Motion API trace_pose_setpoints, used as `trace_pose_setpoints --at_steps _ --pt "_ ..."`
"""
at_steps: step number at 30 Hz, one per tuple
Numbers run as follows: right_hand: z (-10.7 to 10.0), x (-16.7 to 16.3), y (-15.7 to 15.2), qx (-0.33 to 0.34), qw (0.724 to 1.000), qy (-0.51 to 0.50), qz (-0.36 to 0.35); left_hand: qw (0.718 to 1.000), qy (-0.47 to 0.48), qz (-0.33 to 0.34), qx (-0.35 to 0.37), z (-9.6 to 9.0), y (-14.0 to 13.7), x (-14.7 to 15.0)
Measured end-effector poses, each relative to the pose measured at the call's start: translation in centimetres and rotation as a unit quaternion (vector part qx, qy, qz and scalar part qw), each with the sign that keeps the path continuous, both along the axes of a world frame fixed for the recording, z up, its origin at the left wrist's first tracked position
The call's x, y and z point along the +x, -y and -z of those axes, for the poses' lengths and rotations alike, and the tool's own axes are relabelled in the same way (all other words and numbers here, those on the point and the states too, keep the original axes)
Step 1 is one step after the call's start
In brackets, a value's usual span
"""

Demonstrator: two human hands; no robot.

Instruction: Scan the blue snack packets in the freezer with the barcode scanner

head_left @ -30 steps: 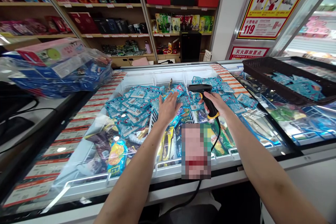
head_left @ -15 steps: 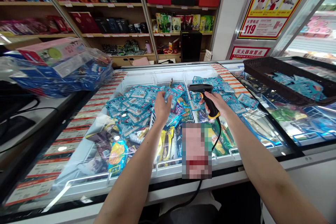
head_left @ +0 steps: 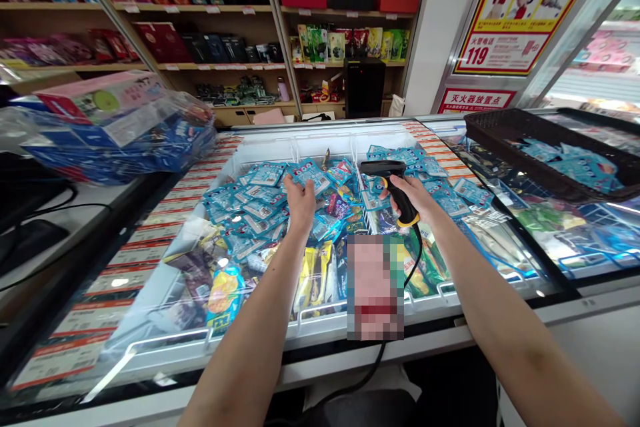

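Observation:
My right hand [head_left: 413,197] is wrapped round the grip of a black and yellow barcode scanner [head_left: 403,205], whose head points left. A cable hangs from the scanner's grip. My left hand [head_left: 301,203] is closed at the edge of a blue packet [head_left: 313,175], fingers and thumb on its near side. Left of it lies a loose heap of similar blue packets [head_left: 260,193] on the freezer's glass top [head_left: 187,240]. More blue packets [head_left: 440,190] lie right of the scanner. Wrapped ice creams [head_left: 317,270] show through the glass below my hands.
A dark basket [head_left: 540,177] with blue packets stands at the right. Boxes in clear plastic [head_left: 115,123] sit at the left. Price labels [head_left: 135,260] line the freezer's left side. A pixelated patch hides part of the front. Stocked shelves [head_left: 210,7] stand behind.
My left hand has moved a little left with the blue packet, which now lies flatter and shows more of its face. The right hand and scanner have stayed in place.

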State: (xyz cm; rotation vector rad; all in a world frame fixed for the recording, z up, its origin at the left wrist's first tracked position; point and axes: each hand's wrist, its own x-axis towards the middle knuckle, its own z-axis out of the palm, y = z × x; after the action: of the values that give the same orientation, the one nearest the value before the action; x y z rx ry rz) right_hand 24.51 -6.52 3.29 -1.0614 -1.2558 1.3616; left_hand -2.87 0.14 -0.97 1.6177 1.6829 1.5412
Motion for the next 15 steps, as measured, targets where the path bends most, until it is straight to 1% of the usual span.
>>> trace_pose_setpoints --at_steps 2,7,15 --pt "-0.12 -0.07 0.15 0.007 1.000 0.008 -0.008 1.000 0.029 0.003 -0.007 -0.19 0.04 0.06" --pt "-0.48 -0.33 0.55 0.020 0.999 0.028 -0.025 0.998 0.055 0.017 -0.006 -0.53 0.30 0.20" --pt "-0.91 -0.55 0.91 0.009 0.999 0.041 -0.031 0.998 0.053 0.022 -0.010 -0.68 0.53 0.28"
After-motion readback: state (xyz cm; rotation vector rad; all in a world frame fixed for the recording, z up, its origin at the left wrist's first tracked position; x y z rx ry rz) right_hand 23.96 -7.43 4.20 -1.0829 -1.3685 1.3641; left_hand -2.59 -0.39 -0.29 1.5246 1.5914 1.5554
